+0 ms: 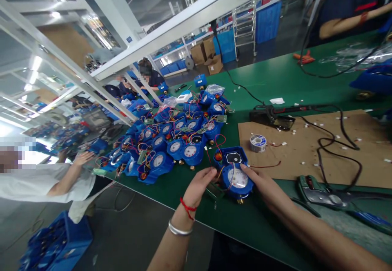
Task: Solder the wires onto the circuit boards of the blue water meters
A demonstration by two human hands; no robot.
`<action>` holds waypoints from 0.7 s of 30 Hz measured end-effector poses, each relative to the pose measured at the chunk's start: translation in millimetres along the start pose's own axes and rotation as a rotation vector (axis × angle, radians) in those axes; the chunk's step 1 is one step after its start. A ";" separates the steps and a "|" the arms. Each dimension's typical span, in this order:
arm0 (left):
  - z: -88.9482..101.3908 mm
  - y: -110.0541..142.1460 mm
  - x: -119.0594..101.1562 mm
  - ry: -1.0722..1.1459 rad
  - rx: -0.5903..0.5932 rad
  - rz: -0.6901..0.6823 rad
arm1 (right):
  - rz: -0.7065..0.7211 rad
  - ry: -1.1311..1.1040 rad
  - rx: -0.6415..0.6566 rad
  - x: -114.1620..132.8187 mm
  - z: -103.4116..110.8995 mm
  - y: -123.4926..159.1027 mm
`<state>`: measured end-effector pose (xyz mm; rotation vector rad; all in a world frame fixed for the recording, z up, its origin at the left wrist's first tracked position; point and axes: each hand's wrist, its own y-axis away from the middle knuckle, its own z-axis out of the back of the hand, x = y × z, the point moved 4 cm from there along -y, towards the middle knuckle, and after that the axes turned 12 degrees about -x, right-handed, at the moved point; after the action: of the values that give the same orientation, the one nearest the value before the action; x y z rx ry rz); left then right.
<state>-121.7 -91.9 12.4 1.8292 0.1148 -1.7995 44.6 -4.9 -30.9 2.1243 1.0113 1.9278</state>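
Observation:
A blue water meter (237,178) with a round white dial lies on the green bench in front of me, its upper compartment open and showing a black part and several thin wires. My left hand (197,187) is at the meter's left side, thumb and forefinger closed in a pinch on a thin red wire. Just below those fingertips a small green circuit board (215,191) hangs beside the meter. My right hand (260,179) grips the meter's right side, with a fingertip on the edge between dial and compartment; its other fingers are mostly hidden.
Several similar blue meters (157,160) crowd the bench on the left. A solder spool (258,143), a soldering iron in its stand (271,116) and loose black cable lie on brown cardboard (288,156). Green-handled pliers (321,195) lie at right. Other people work nearby.

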 end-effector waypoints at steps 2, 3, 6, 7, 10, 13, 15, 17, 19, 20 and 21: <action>5.5 -3.5 -4.5 -0.081 -0.058 -0.029 | -0.007 0.032 0.013 1.9 0.8 -3.1; 7.5 -5.0 -7.1 -0.118 -0.082 -0.047 | -0.006 0.055 0.023 3.1 1.2 -3.8; 11.6 -7.2 -16.2 -0.214 -0.133 -0.138 | 0.011 0.088 0.066 7.4 2.2 -3.5; 13.7 -7.1 -19.5 -0.253 -0.165 -0.184 | 0.020 0.099 0.074 8.6 2.8 -2.9; 21.9 -4.9 -28.9 -0.452 -0.301 -0.329 | 0.045 0.143 0.064 11.7 4.4 -1.0; 27.2 -3.3 -34.3 -0.592 -0.346 -0.388 | 0.064 0.173 0.073 14.9 2.4 1.4; 28.8 -2.3 -37.8 -0.576 -0.345 -0.402 | 0.078 0.188 0.086 16.5 0.4 2.4; 29.6 -0.5 -42.6 -0.510 -0.357 -0.413 | 0.086 0.199 0.083 16.2 -0.3 1.8; 28.9 1.7 -47.1 -0.434 -0.356 -0.405 | 0.094 0.199 0.086 14.5 -0.5 0.0; 28.3 2.8 -49.2 -0.400 -0.355 -0.399 | 0.098 0.201 0.091 13.4 -0.4 -1.0; 27.7 4.1 -51.3 -0.370 -0.355 -0.394 | 0.104 0.208 0.093 12.5 -0.2 -1.8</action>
<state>-149.4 -91.1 63.8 1.2640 0.6451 -2.1847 43.4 2.9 -21.1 2.0958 1.0639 2.2324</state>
